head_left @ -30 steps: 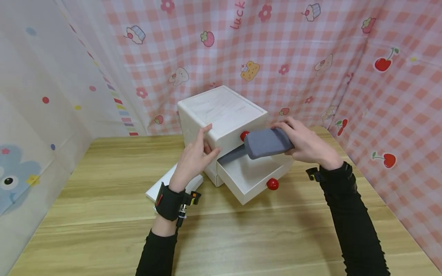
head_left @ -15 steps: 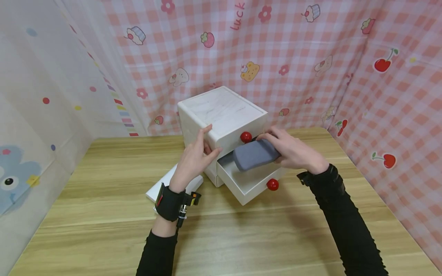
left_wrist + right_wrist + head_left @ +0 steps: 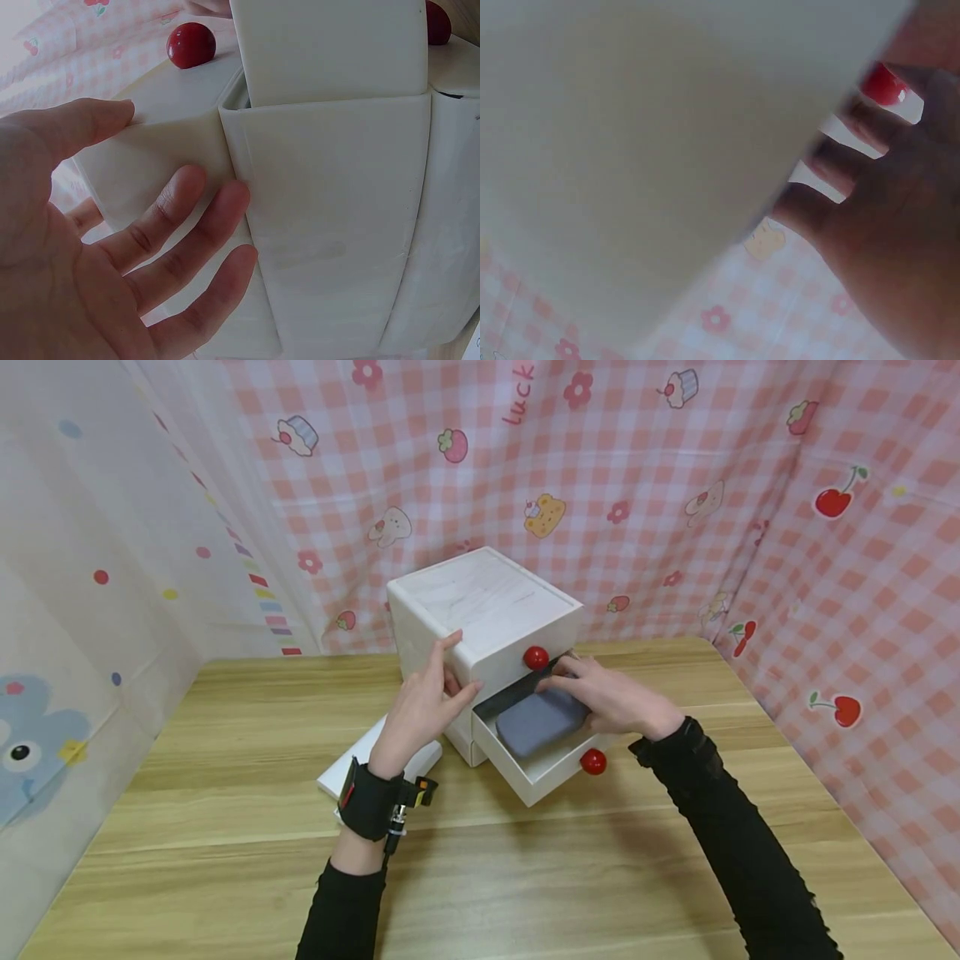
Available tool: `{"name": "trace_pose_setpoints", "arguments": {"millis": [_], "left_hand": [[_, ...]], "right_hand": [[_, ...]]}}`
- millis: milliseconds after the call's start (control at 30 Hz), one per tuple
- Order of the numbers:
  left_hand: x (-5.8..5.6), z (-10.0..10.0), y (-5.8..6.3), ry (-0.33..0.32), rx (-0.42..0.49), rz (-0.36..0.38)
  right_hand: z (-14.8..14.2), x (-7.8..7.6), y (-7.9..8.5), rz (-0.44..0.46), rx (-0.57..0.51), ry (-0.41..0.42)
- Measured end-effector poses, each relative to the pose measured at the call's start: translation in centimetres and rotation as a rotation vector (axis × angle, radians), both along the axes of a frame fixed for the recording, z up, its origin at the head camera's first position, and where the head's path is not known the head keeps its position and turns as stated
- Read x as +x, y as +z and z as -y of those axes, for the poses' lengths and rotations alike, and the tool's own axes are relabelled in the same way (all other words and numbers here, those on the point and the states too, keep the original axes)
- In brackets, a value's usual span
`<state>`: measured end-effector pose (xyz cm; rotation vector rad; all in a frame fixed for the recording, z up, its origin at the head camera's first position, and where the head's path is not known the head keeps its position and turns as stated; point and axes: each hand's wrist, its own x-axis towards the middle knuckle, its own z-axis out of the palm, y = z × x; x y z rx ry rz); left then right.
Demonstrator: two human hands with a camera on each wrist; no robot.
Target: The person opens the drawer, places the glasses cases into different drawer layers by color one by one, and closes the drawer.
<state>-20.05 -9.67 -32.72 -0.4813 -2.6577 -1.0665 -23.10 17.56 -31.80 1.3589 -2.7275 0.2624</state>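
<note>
A white drawer cabinet (image 3: 483, 602) with a marbled top stands on the table, its middle drawer (image 3: 510, 768) pulled out. My left hand (image 3: 423, 706) rests at the cabinet's left front corner, the thumb by the top drawer's front. In the left wrist view its fingers (image 3: 225, 210) lie loosely along the cabinet side. Low in the pulled-out drawer is a grey case (image 3: 543, 722) with rounded corners. My right hand (image 3: 611, 693) grips its far right end, thumb and fingertips partly hidden. In the right wrist view, the pale drawer wall (image 3: 645, 150) hides most of the fingertips.
Red round knobs mark the top drawer (image 3: 536, 658) and the pulled-out drawer (image 3: 593, 762). A flat white box (image 3: 360, 756) lies left of the cabinet, partly under my left wrist. A pink checked curtain (image 3: 570, 460) hangs close behind the cabinet.
My right hand has moved left and down with the grey case, from above the pulled-out drawer to inside it. The left hand and cabinet have stayed in place.
</note>
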Motion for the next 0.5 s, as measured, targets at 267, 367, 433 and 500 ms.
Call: {"name": "trace_pose_setpoints", "arguments": {"millis": [267,367,433,500], "left_hand": [[0.0,0.1,0.0,-0.008,0.001,-0.004],[-0.1,0.1,-0.1,-0.014,0.002,-0.002],[-0.1,0.1,-0.1,-0.016,0.002,-0.002],[-0.1,0.1,0.0,-0.016,0.001,-0.003]], "right_hand": [[1.3,-0.5,-1.1,0.017,0.075,0.022],[1.3,-0.7,-1.6,0.060,0.093,0.007],[1.3,-0.8,-1.7,0.082,0.093,0.004],[1.1,-0.8,-1.8,0.102,0.082,0.007]]}}
